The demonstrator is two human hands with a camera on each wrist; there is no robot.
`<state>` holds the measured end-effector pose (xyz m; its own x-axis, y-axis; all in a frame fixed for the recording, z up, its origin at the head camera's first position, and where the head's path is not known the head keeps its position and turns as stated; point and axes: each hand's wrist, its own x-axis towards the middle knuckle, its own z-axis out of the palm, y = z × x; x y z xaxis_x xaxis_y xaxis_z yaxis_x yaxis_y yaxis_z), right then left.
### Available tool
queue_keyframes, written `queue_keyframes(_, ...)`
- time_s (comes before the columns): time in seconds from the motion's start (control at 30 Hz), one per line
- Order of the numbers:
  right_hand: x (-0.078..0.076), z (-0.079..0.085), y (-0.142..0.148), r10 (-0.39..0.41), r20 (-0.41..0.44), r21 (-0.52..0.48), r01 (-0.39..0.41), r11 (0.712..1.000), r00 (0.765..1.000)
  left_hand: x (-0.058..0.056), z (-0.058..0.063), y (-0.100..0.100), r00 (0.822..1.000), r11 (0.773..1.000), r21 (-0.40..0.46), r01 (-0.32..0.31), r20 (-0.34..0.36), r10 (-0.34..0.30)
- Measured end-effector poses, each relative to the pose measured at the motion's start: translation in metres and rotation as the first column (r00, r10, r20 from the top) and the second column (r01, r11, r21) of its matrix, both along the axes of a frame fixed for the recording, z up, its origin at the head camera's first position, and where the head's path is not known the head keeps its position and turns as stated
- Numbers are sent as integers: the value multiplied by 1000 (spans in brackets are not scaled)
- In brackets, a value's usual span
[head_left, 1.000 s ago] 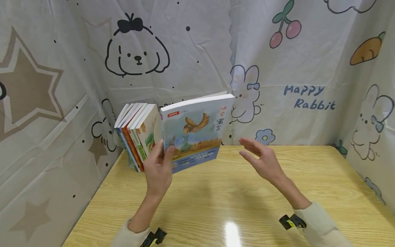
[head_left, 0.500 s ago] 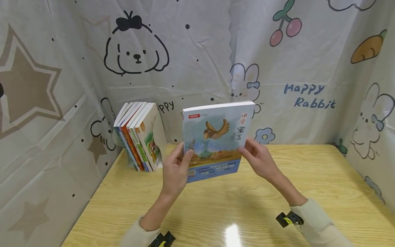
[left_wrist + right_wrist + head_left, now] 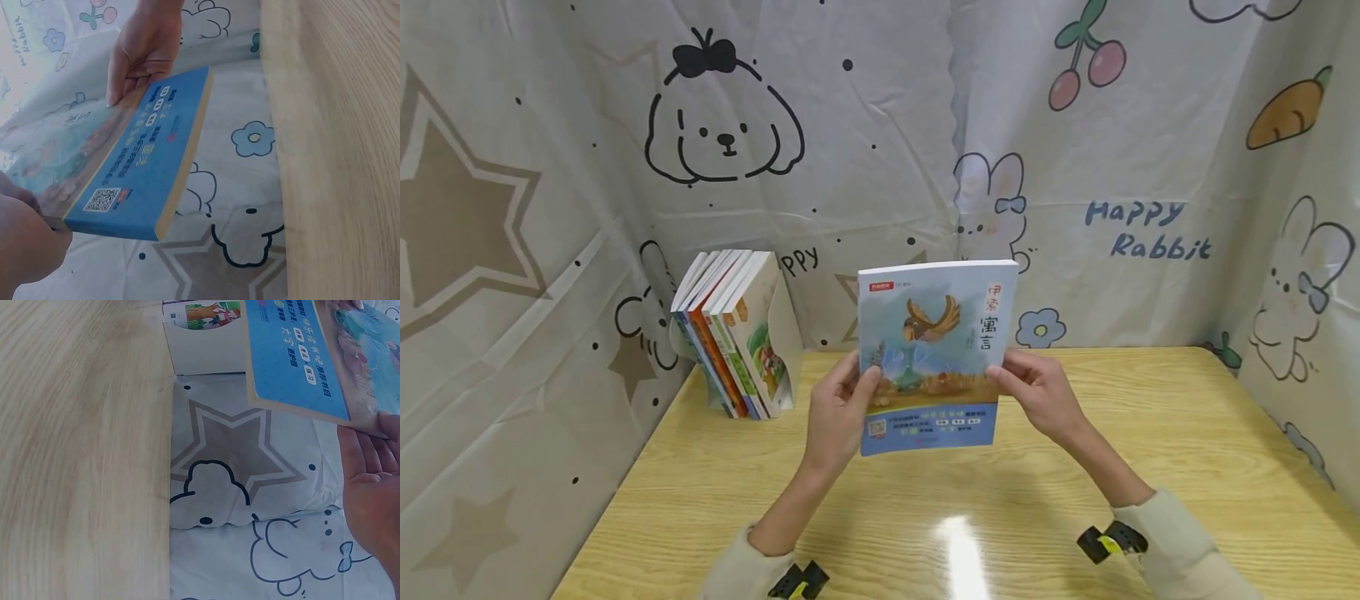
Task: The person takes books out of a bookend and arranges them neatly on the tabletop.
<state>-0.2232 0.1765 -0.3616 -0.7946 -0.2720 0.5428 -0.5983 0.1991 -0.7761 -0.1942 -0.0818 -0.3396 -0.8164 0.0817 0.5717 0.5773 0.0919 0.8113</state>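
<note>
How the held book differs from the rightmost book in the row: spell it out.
The held book is up in the left hand and right hand; the row book stands among others. The held book's cover nearly faces the head camera; the row book's slants away. The held book is mostly blue; the row book, pale. Both have picture covers.

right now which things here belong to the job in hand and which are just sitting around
In the job:
blue book
left hand, gripping one side
right hand, gripping the other

Just around:
row of books
white bookend
wooden table
printed cloth backdrop
</note>
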Motion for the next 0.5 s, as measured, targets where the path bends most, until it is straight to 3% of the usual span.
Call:
queue_keyframes(0.1,-7,-12,6,51,73,-48,-48,998,996,-4,-5,-1,999,1000,-12,15,33,-15)
queue_keyframes(0.23,-15,-29,15,113,176,-116,-94,989,978,-18,-21,-3,997,999,-13,47,63,-47)
queue_keyframes(0.43,-16,-43,28,105,301,-133,-67,989,948,-34,-37,-15,997,996,-69,-64,49,67)
queue_keyframes(0.5,-17,-49,34,78,325,-124,-40,992,942,-33,-34,-19,994,991,-93,-95,41,99)
